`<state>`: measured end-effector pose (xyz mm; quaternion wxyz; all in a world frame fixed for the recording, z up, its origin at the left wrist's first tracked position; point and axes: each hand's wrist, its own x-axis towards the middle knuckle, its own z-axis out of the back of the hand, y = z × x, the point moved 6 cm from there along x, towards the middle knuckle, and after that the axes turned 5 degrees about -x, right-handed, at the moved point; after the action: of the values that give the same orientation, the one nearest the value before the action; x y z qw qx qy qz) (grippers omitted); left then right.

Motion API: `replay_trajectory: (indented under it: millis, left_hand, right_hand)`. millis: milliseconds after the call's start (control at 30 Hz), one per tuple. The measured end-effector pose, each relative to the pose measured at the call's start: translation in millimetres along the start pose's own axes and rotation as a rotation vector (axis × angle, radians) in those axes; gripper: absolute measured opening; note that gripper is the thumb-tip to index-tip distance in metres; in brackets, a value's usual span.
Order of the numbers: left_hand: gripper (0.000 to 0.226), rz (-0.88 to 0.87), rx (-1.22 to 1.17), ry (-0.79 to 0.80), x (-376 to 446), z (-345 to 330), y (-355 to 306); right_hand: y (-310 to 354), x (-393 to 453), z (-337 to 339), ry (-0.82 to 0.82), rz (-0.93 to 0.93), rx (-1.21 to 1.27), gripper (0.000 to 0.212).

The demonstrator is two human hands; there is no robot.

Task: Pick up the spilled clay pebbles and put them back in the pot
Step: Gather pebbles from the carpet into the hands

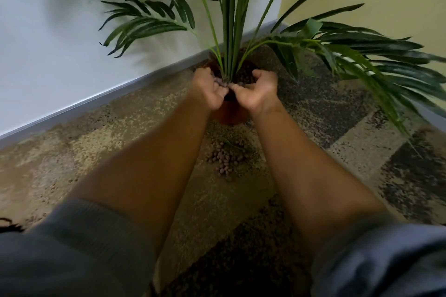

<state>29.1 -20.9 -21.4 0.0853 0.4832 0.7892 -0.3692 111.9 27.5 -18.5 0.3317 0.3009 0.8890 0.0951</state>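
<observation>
A brown pot (229, 113) holding a palm plant stands on the carpet in the room's corner. Both hands are cupped palm-up over its rim, side by side. My left hand (209, 89) cradles a few clay pebbles at its fingers, near the plant's stems. My right hand (257, 90) is curled next to it; what lies in its palm I cannot make out. A pile of spilled clay pebbles (225, 158) lies on the carpet just in front of the pot, between my forearms. Pebbles inside the pot (246, 73) show behind the hands.
Long green palm fronds (362, 55) spread out to the right and left above the floor. A white wall with a grey skirting board (101, 101) runs on the left, a yellow wall on the right. The patterned carpet (325, 108) covers the floor.
</observation>
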Motion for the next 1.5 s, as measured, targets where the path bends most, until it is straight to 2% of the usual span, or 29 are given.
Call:
replay_trajectory:
  millis: [67, 200, 367, 467, 533, 633, 700, 767, 800, 867, 933, 1000, 1100, 1200, 1400, 1500]
  left_hand:
    - [0.042, 0.024, -0.080, 0.039, -0.9, 0.7, 1.1]
    - [0.049, 0.009, -0.083, 0.030, -2.5, 8.4, 3.7]
    - [0.042, -0.055, -0.043, 0.001, -5.2, 34.0, 9.6]
    - [0.036, -0.073, 0.136, -0.134, -4.2, 67.7, 17.9]
    - [0.028, -0.070, 0.304, -0.229, -2.9, 88.9, 26.3]
    - [0.022, -0.042, 0.664, -0.310, 0.7, 115.9, 40.6]
    - [0.028, -0.051, 0.938, -0.304, 5.7, 129.3, 46.8]
    - [0.038, -0.048, 1.194, -0.243, 6.9, 135.4, 53.7]
    - [0.042, -0.026, 1.296, -0.216, 6.2, 138.5, 57.5]
    - [0.043, 0.032, 1.440, -0.169, 6.8, 143.9, 67.0]
    - [0.037, 0.072, 1.608, -0.096, 6.7, 149.0, 78.0]
    - [0.029, 0.073, 1.795, -0.037, 5.2, 153.5, 85.7]
    - [0.032, 0.027, 1.926, -0.050, 4.6, 158.2, 88.6]
    - [0.034, -0.085, 2.019, -0.137, 0.5, 157.8, 83.9]
    - [0.045, -0.085, 1.964, -0.152, -3.3, 163.2, 80.8]
    - [0.036, -0.072, 1.896, -0.170, -1.6, 169.5, 80.1]
  right_hand:
    - [1.3, -0.8, 3.6, -0.001, 0.002, 0.013, 0.057]
    - [1.1, -5.3, 12.2, 0.022, 0.031, 0.012, 0.055]
    - [-12.5, -7.2, 33.0, 0.053, 0.013, -0.077, 0.034]
    - [-25.0, -4.7, 56.1, -0.012, -0.021, -0.234, 0.023]
    - [-34.3, -1.4, 75.1, -0.102, -0.053, -0.474, 0.017]
    - [-46.5, 3.1, 104.0, -0.224, -0.080, -0.999, 0.018]
    - [-52.7, 8.4, 119.0, -0.242, -0.039, -1.466, 0.025]
    - [-63.8, 11.3, 127.1, -0.192, 0.009, -1.944, 0.034]
    - [-69.8, 10.4, 129.6, -0.166, 0.019, -2.078, 0.038]
    - [-81.4, 9.8, 137.6, -0.112, -0.018, -2.157, 0.048]
    - [-90.3, 7.6, 144.1, -0.048, -0.025, -2.296, 0.061]
    - [-95.1, 4.3, 147.8, -0.012, 0.048, -2.474, 0.069]
    - [-99.0, 0.0, 150.2, -0.020, 0.140, -2.521, 0.067]
    - [-101.4, -6.2, 151.8, -0.071, 0.180, -2.478, 0.063]
    - [-103.6, -12.4, 161.5, -0.087, 0.252, -2.285, 0.051]
    - [-101.9, -11.9, 163.9, -0.093, 0.197, -2.143, 0.049]
